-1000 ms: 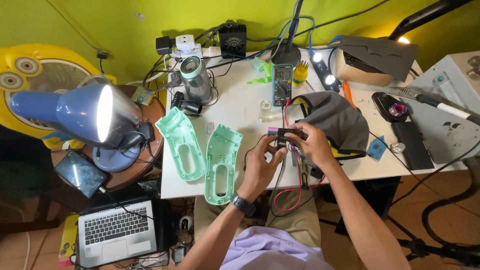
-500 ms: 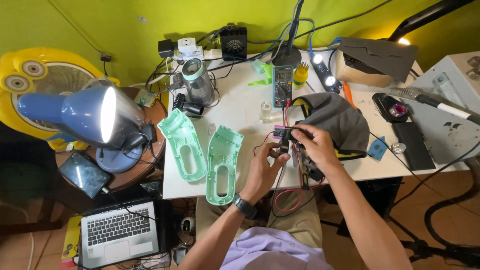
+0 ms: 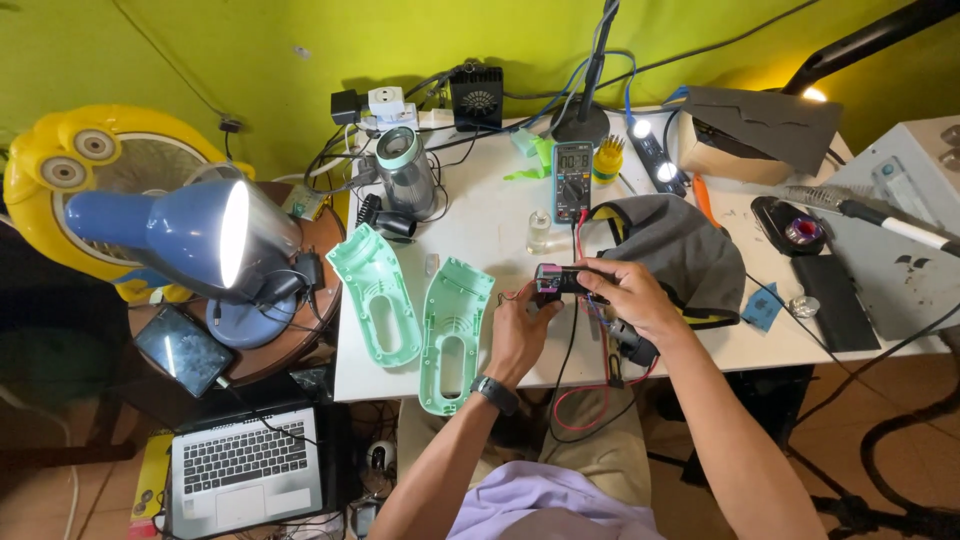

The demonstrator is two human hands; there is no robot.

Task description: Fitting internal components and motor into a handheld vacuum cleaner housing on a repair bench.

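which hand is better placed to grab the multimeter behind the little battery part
Right, probably. The right hand lies closer to the multimeter, with the red lead running beside it. The left hand sits nearer the person, under the small battery part, supporting it.

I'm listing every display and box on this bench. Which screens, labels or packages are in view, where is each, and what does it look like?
Multimeter: table centre-back, upright grey-green rectangle, small lit display at top.
Phone: round side table left, under the blue lamp, dark glossy screen.
Laptop: floor bottom left, silver keyboard deck; screen out of view.
Cardboard box: table back right, tan, under a dark sheet.
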